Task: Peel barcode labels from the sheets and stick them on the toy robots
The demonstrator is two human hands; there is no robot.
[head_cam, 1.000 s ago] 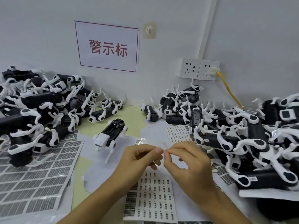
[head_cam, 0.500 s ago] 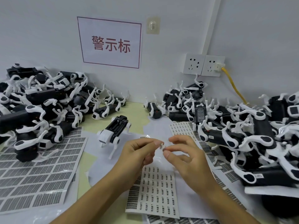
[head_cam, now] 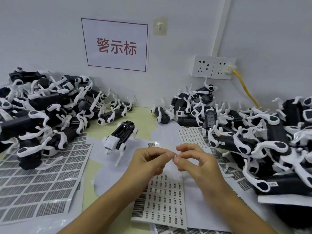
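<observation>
At the centre of the frame, the left hand (head_cam: pixel 148 159) and the right hand (head_cam: pixel 195 159) meet fingertip to fingertip, both pinching one small barcode label (head_cam: pixel 174 155) held above a label sheet (head_cam: pixel 160 196) on the tabletop (head_cam: pixel 145 120). One toy robot (head_cam: pixel 120 138) stands just upper left of the hands, with heaps of others at the left and right edges.

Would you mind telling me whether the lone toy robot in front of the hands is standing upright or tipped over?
Upright. The toy robot stands on its white legs on the table, black back facing up, apart from both piles.
</observation>
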